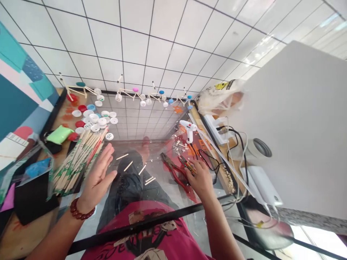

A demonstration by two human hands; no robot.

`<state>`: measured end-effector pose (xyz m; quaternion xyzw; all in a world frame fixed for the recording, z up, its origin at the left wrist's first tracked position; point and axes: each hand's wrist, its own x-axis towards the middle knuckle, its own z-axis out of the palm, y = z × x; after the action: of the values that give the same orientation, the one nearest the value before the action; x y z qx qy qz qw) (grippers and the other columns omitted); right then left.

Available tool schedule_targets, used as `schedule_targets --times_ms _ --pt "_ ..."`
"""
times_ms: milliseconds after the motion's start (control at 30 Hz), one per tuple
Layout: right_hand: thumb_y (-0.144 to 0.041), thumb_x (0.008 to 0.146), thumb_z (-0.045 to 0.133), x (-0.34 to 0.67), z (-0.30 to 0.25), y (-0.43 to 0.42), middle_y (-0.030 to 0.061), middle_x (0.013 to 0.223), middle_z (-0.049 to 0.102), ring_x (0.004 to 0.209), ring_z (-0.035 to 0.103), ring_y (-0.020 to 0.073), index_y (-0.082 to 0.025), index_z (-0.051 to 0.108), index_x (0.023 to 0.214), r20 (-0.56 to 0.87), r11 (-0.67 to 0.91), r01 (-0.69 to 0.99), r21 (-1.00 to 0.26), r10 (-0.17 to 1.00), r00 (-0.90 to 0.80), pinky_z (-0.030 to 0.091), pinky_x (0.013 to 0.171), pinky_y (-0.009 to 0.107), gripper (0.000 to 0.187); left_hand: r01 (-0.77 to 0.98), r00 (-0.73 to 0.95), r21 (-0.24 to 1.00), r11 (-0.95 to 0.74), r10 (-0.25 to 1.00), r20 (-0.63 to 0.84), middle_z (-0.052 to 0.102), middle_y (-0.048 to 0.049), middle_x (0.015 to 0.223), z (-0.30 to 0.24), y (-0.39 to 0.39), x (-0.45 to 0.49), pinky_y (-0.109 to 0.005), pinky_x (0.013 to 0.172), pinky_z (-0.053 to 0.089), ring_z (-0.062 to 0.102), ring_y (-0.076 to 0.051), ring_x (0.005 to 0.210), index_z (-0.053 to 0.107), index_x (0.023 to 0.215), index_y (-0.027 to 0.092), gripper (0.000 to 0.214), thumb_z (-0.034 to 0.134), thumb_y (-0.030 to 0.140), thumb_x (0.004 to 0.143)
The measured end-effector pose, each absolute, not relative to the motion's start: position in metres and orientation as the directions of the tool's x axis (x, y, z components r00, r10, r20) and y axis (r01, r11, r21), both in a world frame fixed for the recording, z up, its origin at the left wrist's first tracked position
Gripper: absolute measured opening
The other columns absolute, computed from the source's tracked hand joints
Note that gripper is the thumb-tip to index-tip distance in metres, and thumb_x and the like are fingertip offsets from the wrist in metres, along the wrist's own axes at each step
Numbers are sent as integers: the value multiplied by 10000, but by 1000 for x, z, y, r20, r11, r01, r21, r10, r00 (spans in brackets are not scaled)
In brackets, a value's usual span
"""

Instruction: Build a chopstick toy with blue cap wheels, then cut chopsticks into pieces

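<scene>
My left hand [98, 177] is open with the fingers spread, a red bead bracelet on its wrist, close beside a bundle of wooden sticks in green-printed wrappers [77, 160]. My right hand [200, 178] curls over the handles of red-handled pliers [173, 169] lying on a glass tabletop [159, 159]. Several short cut wooden sticks [128, 166] lie on the glass between my hands. A white hot glue gun [188, 130] stands beyond my right hand. Its cord runs down towards my right hand.
Several small models built from sticks and bottle caps [130, 93] line the far table edge. A pile of white plastic caps [94, 120] and green clay [65, 134] lie at the left. At the right are a power strip [214, 128], a power bank [260, 184] and a white board [292, 119].
</scene>
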<state>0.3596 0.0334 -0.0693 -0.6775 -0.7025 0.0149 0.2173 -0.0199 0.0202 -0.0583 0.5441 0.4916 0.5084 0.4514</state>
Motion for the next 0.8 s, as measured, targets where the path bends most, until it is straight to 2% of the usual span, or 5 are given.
schedule_targets --times_ms 100,200,400,567,800 --pt "-265 911 581 335 -54 26 120 1060 658 1000 644 271 -205 665 1065 431 188 891 -413 902 9 548 862 442 185 84 25 990 -111 994 109 249 35 1666 -58 18 -12 -528 1234 237 257 -284 1518 449 1468 445 588 579 213 944" --pt "-206 911 611 292 -38 22 87 1064 648 979 645 219 -238 645 1090 401 346 711 -612 911 -99 557 853 375 186 98 140 989 -112 985 98 231 21 1671 -54 12 3 -527 1232 232 224 -276 1529 439 1481 419 592 533 169 952" --pt "-299 849 733 225 -27 35 112 1292 570 979 622 191 -263 402 1436 315 410 233 -882 880 -356 570 840 353 675 219 416 962 -165 907 60 105 34 1696 -38 7 26 -519 1236 168 117 -265 1551 427 1493 395 770 454 -21 846" --pt "-293 865 739 220 -37 47 75 1116 672 1020 650 200 -263 628 1205 345 422 99 -901 836 -427 560 899 367 359 165 443 958 -234 885 140 156 25 1688 -36 14 28 -504 1236 205 184 -265 1538 536 1412 368 749 451 -58 802" --pt "-272 911 682 218 -47 46 29 845 712 757 663 143 -224 699 990 313 365 57 -929 860 -403 562 708 276 93 186 489 964 -189 869 76 196 20 1680 -41 18 28 -486 1239 202 204 -260 1533 601 1361 321 757 449 -77 735"
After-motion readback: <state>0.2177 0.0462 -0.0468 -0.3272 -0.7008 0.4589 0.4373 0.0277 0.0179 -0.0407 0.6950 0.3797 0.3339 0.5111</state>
